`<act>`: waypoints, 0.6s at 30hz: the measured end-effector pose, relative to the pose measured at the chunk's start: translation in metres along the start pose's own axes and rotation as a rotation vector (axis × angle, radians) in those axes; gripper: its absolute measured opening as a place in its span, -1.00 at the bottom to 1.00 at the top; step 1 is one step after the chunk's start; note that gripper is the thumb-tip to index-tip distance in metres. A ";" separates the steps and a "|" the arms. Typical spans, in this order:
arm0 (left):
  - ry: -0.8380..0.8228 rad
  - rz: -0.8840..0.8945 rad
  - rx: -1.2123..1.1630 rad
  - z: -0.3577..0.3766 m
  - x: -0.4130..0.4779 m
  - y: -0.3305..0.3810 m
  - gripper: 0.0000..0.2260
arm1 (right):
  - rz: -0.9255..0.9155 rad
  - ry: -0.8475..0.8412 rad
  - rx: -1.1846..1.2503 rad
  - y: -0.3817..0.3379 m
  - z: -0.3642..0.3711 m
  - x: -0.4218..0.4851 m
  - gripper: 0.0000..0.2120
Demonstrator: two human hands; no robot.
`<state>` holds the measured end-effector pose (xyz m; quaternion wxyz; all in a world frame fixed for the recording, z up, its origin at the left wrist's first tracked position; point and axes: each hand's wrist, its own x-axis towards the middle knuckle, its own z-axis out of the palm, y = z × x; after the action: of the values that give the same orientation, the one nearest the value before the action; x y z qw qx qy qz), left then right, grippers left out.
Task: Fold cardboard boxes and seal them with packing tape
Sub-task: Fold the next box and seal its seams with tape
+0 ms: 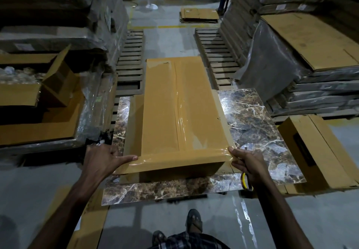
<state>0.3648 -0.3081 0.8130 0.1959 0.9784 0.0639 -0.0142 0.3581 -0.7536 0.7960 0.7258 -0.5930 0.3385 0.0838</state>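
Pinning the near end of the cardboard box at both corners. Resting lengthwise on a marble-patterned slab, stretching away from the camera between two wooden pallets. Showing a glossy strip of clear tape down the centre seam and another across the near edge. Clamping the near-left corner with the left grip: thumb laid straight along the tape on top, fingers curled over the edge of the side flap. Meeting the near-right corner with the right grip, fingertips down on the tape end, other fingers wrapped round a yellow-handled tool tucked under the palm; too hidden to name the tool for certain. Off to the left, an open carton with crumpled plastic inside; off to the right, wrapped stacks of flat cardboard and another closed box just beside the slab. Down below, a sandalled foot on the concrete floor.
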 end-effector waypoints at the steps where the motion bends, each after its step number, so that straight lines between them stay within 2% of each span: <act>1: -0.011 -0.011 -0.016 0.003 0.001 -0.004 -0.37 | 0.028 -0.015 0.010 -0.001 0.000 -0.001 -0.88; 5: -0.038 -0.043 -0.080 0.015 0.009 -0.014 -0.30 | 0.166 -0.072 0.025 -0.005 -0.001 -0.001 -0.89; 8: -0.053 -0.053 -0.117 0.023 0.013 -0.016 -0.24 | 0.183 -0.062 -0.011 -0.008 -0.001 0.001 -0.87; 14: -0.065 -0.075 -0.159 0.028 0.013 -0.012 -0.39 | 0.198 -0.052 -0.008 -0.003 -0.003 0.007 -0.88; 18: -0.063 -0.101 -0.170 0.026 0.010 -0.007 -0.42 | 0.217 -0.040 -0.026 0.001 -0.005 0.013 -0.82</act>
<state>0.3740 -0.3108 0.7856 0.2792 0.9529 0.1081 -0.0494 0.3652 -0.7618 0.7873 0.7114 -0.5604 0.3849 0.1781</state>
